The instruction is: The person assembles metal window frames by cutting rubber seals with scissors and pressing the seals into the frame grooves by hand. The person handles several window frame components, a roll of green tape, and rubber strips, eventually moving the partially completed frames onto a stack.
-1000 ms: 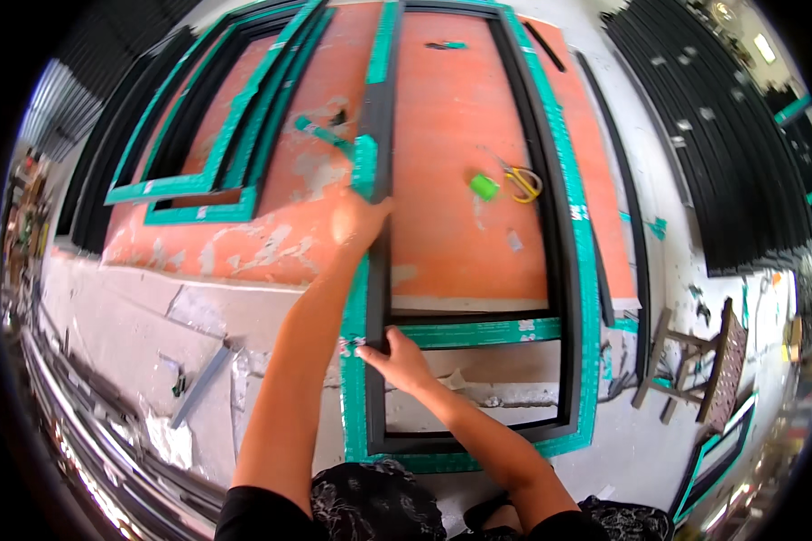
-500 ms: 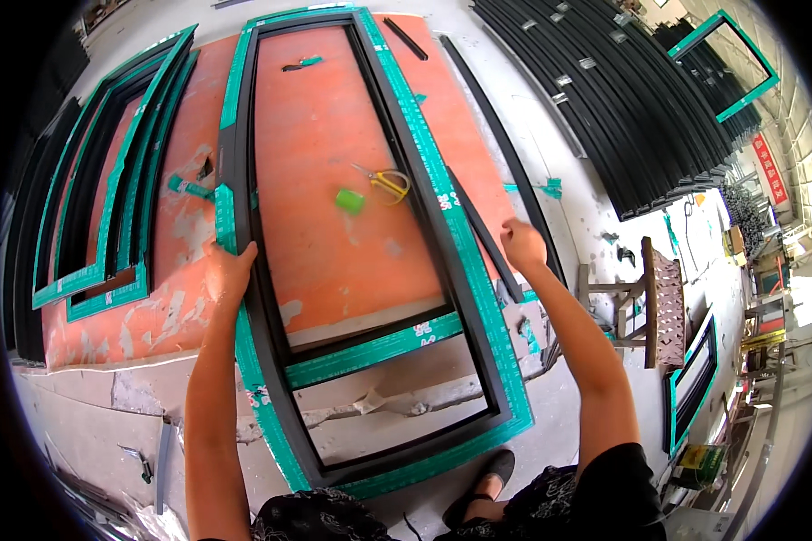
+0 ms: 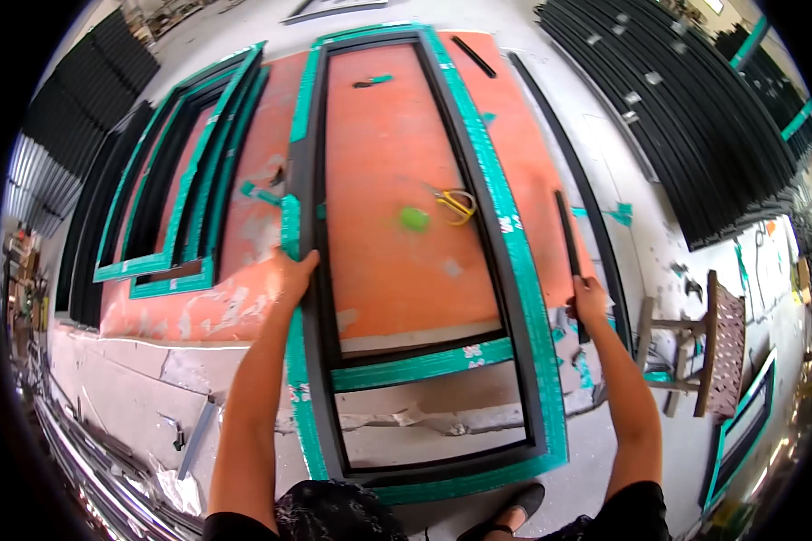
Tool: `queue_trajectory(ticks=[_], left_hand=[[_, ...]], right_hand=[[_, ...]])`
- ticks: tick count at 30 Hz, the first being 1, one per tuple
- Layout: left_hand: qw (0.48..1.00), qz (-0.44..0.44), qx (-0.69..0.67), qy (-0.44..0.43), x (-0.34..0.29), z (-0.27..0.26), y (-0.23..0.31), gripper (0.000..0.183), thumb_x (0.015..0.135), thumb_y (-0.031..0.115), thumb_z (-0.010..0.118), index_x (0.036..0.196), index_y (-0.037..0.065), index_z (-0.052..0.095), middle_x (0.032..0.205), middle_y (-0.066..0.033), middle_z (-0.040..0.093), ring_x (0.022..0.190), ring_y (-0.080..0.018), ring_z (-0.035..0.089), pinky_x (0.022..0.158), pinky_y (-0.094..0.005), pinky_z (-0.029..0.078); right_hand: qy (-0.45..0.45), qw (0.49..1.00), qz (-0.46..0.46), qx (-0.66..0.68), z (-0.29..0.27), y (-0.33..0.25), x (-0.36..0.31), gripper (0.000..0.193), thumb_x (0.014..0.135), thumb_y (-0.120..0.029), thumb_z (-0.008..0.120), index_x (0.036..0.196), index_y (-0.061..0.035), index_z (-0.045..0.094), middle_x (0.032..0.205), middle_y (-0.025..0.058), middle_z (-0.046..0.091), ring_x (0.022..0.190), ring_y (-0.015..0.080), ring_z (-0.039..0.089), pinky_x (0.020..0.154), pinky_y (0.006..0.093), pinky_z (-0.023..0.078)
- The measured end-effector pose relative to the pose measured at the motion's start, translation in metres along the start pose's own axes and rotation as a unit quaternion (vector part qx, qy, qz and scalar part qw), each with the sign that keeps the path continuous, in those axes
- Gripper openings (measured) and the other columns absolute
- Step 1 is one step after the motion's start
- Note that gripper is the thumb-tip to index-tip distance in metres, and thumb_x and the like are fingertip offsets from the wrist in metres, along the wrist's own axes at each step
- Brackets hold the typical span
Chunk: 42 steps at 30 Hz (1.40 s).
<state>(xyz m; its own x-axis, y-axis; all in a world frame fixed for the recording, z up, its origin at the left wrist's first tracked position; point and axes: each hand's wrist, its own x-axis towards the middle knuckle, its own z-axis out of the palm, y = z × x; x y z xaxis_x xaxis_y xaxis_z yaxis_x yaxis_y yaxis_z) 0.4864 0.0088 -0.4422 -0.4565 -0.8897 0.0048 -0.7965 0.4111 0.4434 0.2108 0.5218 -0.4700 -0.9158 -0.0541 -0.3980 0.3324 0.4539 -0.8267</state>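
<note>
A tall dark grey frame [image 3: 309,194] with green protective tape lies before me, with one crossbar near its close end. My left hand [image 3: 290,278] is closed on its left side bar, thumb on the top face and the other fingers mostly hidden. My right hand [image 3: 590,301] is closed round a thin black strip [image 3: 566,234], to the right of the frame and apart from it. Inside the frame's opening, yellow-handled scissors [image 3: 457,207] and a green roll [image 3: 414,218] rest on the orange sheet [image 3: 388,279].
Several green-taped frames [image 3: 203,180] are stacked at the left. A long black bar [image 3: 595,198] lies along the sheet's right edge, with a pile of dark profiles [image 3: 668,117] beyond. A stool with a woven seat [image 3: 720,343] stands to the right.
My right hand has come down and closed on the black strip, which has shifted right, away from the frame. My left hand keeps its place on the side bar. The whole view has swung left.
</note>
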Motion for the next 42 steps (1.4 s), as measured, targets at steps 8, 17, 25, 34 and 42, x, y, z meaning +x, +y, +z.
queue_trajectory(ticks=[8, 17, 25, 34, 42], left_hand=[[0.999, -0.021, -0.043, 0.025, -0.007, -0.016, 0.001, 0.086, 0.068, 0.054, 0.073, 0.124, -0.005, 0.044, 0.098, -0.0265, 0.065, 0.089, -0.0437, 0.064, 0.078, -0.0499, 0.051], [0.992, -0.067, -0.099, 0.035, -0.009, -0.022, 0.003, 0.068, 0.067, 0.044, 0.077, 0.107, -0.003, 0.048, 0.091, -0.0254, 0.063, 0.085, -0.0441, 0.063, 0.071, -0.0516, 0.052], [0.986, -0.099, -0.126, -0.038, -0.002, -0.027, 0.001, 0.067, 0.068, 0.042, 0.077, 0.108, -0.001, 0.046, 0.099, -0.022, 0.06, 0.085, -0.0402, 0.064, 0.071, -0.0481, 0.055], [0.98, -0.078, -0.179, -0.032, -0.002, -0.032, 0.004, 0.059, 0.068, 0.038, 0.078, 0.097, 0.0, 0.043, 0.094, -0.0198, 0.058, 0.077, -0.038, 0.065, 0.062, -0.0449, 0.056], [0.987, -0.075, -0.142, -0.016, -0.003, -0.019, 0.003, 0.06, 0.068, 0.039, 0.078, 0.1, 0.001, 0.045, 0.092, -0.0191, 0.06, 0.08, -0.0376, 0.065, 0.066, -0.0454, 0.056]], right_hand=[[-0.049, 0.945, -0.325, 0.01, 0.071, -0.14, -0.095, 0.072, 0.085, -0.005, 0.062, 0.148, -0.0085, 0.027, 0.076, 0.006, 0.059, 0.049, 0.0121, 0.051, 0.044, 0.0269, 0.046], [-0.375, 0.925, -0.019, 0.066, 0.288, -0.269, -0.057, 0.01, 0.081, -0.01, 0.056, 0.078, -0.0004, 0.055, 0.065, 0.0089, 0.058, 0.05, 0.0179, 0.056, 0.046, 0.0287, 0.045], [-0.347, 0.933, -0.006, 0.097, 0.527, -0.349, -0.072, 0.012, 0.085, -0.009, 0.06, 0.084, -0.0015, 0.05, 0.059, 0.0055, 0.052, 0.049, 0.0176, 0.054, 0.041, 0.0314, 0.042], [-0.178, 0.976, -0.071, 0.098, 0.503, -0.37, -0.029, 0.008, 0.082, -0.005, 0.059, 0.078, -0.0008, 0.053, 0.058, 0.0061, 0.051, 0.044, 0.0165, 0.051, 0.035, 0.0291, 0.039], [-0.305, 0.932, -0.184, -0.064, 0.434, -0.341, -0.073, 0.015, 0.083, -0.008, 0.064, 0.094, 0.0005, 0.057, 0.063, 0.0049, 0.055, 0.048, 0.0142, 0.052, 0.042, 0.0281, 0.041]])
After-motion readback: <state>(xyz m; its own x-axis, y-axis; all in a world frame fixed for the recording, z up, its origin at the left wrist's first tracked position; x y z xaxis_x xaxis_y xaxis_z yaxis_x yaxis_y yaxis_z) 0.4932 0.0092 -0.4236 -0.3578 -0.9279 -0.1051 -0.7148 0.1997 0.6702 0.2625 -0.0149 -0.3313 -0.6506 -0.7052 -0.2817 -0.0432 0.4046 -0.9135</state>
